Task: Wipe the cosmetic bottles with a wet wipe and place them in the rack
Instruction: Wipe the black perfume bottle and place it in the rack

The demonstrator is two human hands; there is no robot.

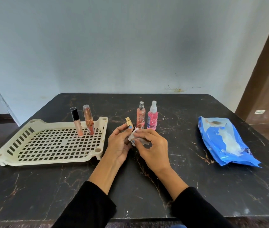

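Rack left on table; wipes pack right.

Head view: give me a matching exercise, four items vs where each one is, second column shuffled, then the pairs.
Items:
1. gold-capped bottle
2. black-capped tube
3. pink spray bottle
4. blue wipes pack

Places:
A. lying on the table at the right side
B. standing in the rack
C. held in the left hand, with the right hand pressing the wet wipe on it
D. standing on the table just beyond the hands

Pairs: 1-C, 2-B, 3-D, 4-A
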